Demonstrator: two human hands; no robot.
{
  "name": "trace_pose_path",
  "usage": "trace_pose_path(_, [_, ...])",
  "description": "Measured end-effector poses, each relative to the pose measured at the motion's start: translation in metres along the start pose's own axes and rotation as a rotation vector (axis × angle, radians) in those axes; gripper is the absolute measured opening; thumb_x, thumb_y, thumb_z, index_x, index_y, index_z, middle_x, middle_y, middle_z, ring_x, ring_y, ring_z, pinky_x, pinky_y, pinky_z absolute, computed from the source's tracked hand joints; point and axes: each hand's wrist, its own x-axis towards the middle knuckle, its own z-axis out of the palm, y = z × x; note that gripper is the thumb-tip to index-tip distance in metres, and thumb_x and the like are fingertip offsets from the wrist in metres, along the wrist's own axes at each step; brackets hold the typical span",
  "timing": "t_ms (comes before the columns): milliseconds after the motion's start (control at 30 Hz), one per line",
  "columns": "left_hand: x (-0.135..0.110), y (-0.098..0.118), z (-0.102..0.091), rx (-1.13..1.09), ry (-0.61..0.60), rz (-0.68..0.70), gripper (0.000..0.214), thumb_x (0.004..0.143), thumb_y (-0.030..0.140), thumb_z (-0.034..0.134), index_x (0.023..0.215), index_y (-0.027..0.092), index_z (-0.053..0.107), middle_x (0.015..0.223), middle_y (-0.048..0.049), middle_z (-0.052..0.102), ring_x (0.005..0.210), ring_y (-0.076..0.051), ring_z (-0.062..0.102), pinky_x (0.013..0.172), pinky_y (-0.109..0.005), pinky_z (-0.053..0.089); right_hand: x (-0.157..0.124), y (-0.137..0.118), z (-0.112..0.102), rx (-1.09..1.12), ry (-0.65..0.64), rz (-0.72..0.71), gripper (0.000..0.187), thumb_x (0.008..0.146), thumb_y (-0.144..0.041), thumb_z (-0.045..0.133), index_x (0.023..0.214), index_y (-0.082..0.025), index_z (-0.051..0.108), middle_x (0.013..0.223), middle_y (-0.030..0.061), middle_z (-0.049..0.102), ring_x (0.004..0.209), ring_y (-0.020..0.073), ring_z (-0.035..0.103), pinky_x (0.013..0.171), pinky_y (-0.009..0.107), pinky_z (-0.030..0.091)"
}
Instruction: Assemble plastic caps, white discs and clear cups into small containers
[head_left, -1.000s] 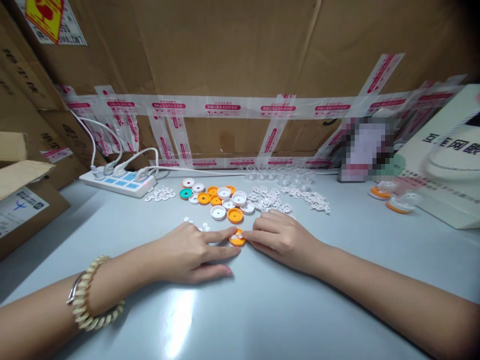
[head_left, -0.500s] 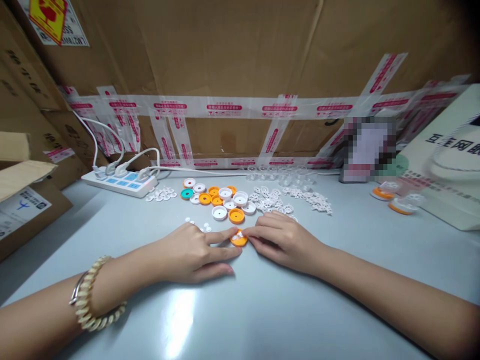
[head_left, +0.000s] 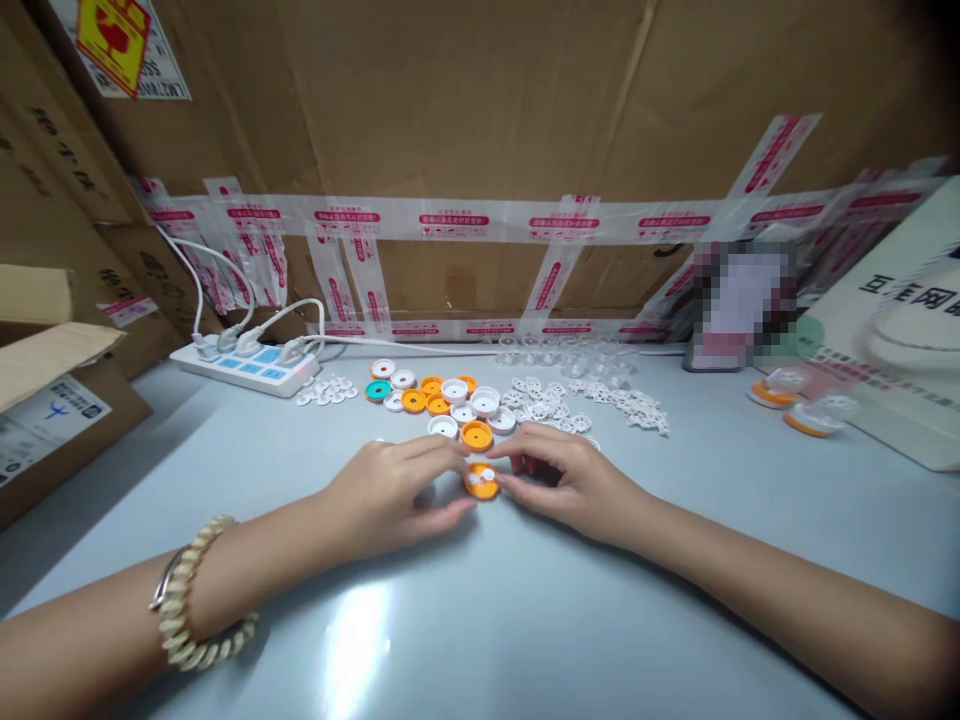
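A round orange plastic disc [head_left: 482,493] lies on the grey table between my hands. Small white pieces [head_left: 488,475] sit on its top. My left hand [head_left: 401,495] is at the disc's left side, thumb and fingers spread apart near its edge. From the right comes my right hand [head_left: 566,475], its thumb tip at the disc's right edge and its index finger stretched out just behind. Neither hand visibly grips the disc. Right behind it stands an orange round cup-shaped part [head_left: 476,436], in front of a cluster of white, orange and teal ones.
White lattice-like pieces [head_left: 547,402] and clear round parts [head_left: 562,356] lie behind my right hand. Small white pieces [head_left: 328,390] are near a power strip [head_left: 247,368]. Two orange-and-white assemblies [head_left: 817,415], a blurred phone [head_left: 731,305] and a paper bag [head_left: 907,330] stand at right; cardboard boxes [head_left: 465,110] behind.
My left fingers have drawn back from the disc and opened around its left side. My right hand's thumb now shows at the disc's edge. The view has shifted slightly.
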Motion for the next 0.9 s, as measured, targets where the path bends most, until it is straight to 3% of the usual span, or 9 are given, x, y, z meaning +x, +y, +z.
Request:
trace_pose_path(100, [0.006, 0.006, 0.003, -0.041, -0.089, -0.198, 0.041, 0.076, 0.038, 0.059, 0.112, 0.02, 0.053, 0.114, -0.0062, 0.06, 0.097, -0.021, 0.06, 0.074, -0.032, 0.052, 0.003, -0.003, -0.004, 0.016, -0.072, 0.062, 0.018, 0.079, -0.02, 0.058, 0.096, -0.018, 0.064, 0.079, 0.003, 0.056, 0.069, 0.0121, 0.052, 0.064, 0.025, 0.044])
trace_pose_path(233, [0.013, 0.013, 0.006, -0.048, -0.125, -0.282, 0.038, 0.076, 0.037, 0.058, 0.11, 0.021, 0.054, 0.111, -0.0054, 0.059, 0.094, -0.023, 0.06, 0.073, -0.036, 0.051, 0.006, -0.006, -0.01, 0.004, -0.173, 0.096, 0.016, 0.077, -0.019, 0.06, 0.092, -0.019, 0.064, 0.082, 0.0026, 0.056, 0.073, 0.0127, 0.053, 0.067, 0.026, 0.045])
trace_pose_path(533, [0.016, 0.013, 0.006, -0.068, -0.145, -0.319, 0.024, 0.076, 0.032, 0.057, 0.097, 0.021, 0.059, 0.101, -0.0034, 0.06, 0.084, -0.02, 0.06, 0.066, -0.029, 0.047, 0.019, -0.013, -0.013, -0.03, -0.269, 0.008, 0.019, 0.073, -0.021, 0.065, 0.091, -0.018, 0.061, 0.097, 0.0049, 0.057, 0.091, 0.0172, 0.053, 0.08, 0.031, 0.044])
trace_pose_path(900, [0.017, 0.012, 0.006, -0.161, -0.125, -0.355, 0.022, 0.074, 0.032, 0.058, 0.094, 0.022, 0.06, 0.1, -0.0025, 0.059, 0.085, -0.02, 0.058, 0.071, -0.031, 0.047, 0.024, -0.011, -0.013, -0.097, -0.317, 0.008, 0.017, 0.072, -0.02, 0.065, 0.089, -0.019, 0.061, 0.097, 0.0049, 0.057, 0.092, 0.0189, 0.053, 0.081, 0.033, 0.043])
